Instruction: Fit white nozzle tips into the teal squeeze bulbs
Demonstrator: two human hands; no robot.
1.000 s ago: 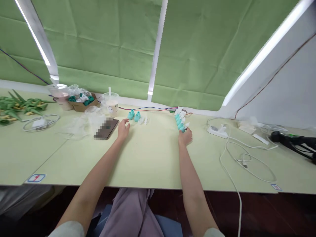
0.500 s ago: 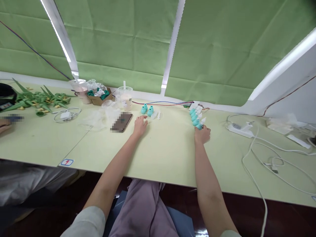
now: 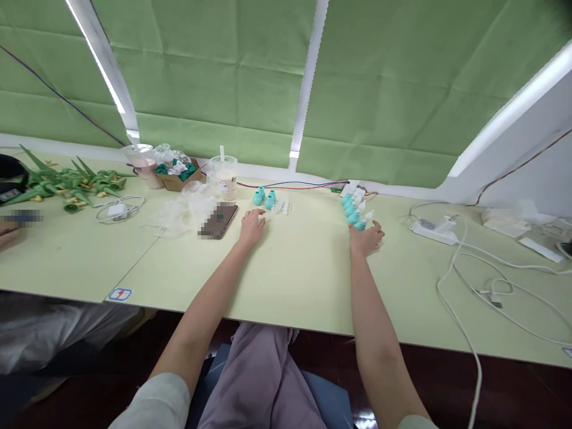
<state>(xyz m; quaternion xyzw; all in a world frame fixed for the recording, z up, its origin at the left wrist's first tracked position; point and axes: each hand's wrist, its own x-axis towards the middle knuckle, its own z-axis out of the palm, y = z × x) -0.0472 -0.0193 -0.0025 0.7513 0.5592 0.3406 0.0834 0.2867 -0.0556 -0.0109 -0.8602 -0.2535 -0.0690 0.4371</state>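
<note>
My left hand [image 3: 252, 227] lies on the table with its fingers loosely stretched and holds nothing. Just beyond it stand several small turquoise bulb-shaped pieces [image 3: 269, 201] with open tops, beside small white pieces [image 3: 284, 207]. My right hand [image 3: 366, 238] is at the near end of a slanting row of turquoise pieces with white pointed tips [image 3: 353, 211]. Its fingers are spread apart. The thumb side is close to the nearest piece; I cannot tell whether it touches.
Left of my left hand lie a phone [image 3: 218, 221] and crumpled clear plastic [image 3: 172, 215]. Drink cups [image 3: 225, 182] and a small cardboard box [image 3: 181, 180] stand behind. Green plant-like parts [image 3: 67, 182] lie far left, near another person's hand [image 3: 9, 231]. A power strip [image 3: 433, 231] and cables are right.
My right hand has loosened from the nearest turquoise piece, its fingers spreading away to the right. My left hand stays in about the same place.
</note>
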